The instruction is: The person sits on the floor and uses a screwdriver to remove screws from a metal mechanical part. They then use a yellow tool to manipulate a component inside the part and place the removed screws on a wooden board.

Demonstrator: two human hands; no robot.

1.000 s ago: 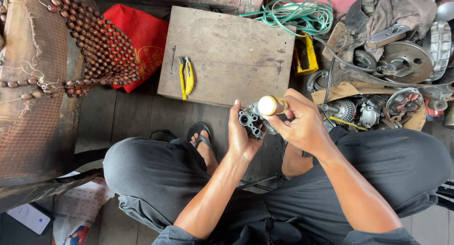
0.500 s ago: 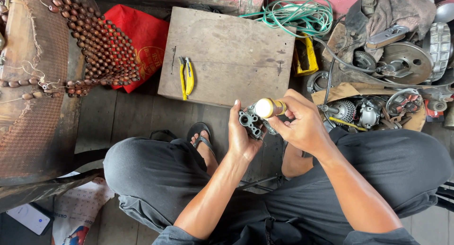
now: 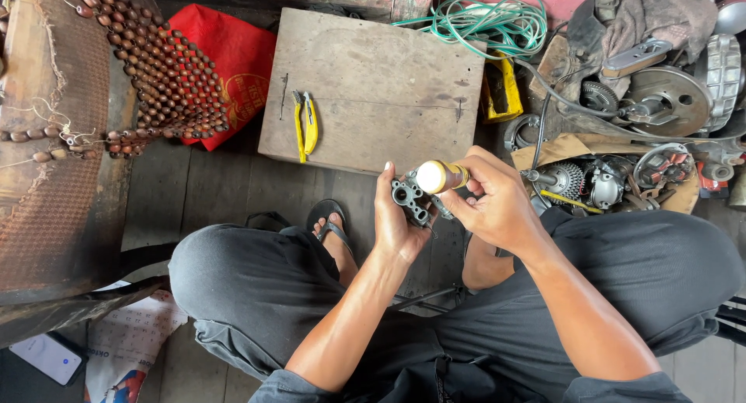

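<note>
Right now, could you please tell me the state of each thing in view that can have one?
Left hand: closed around the small grey metal part.
Right hand: gripping the yellow-handled tool, set against the part.
Yellow utility knife: lying flat on the wooden board.
Green cord: coiled loosely.
Phone: screen lit.

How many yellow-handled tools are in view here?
2. One, a yellow cutter, lies on the wooden board. The other, a tool with a yellow handle, is in the right hand, against the small metal part held by the left hand. More may hide in the parts pile.
</note>
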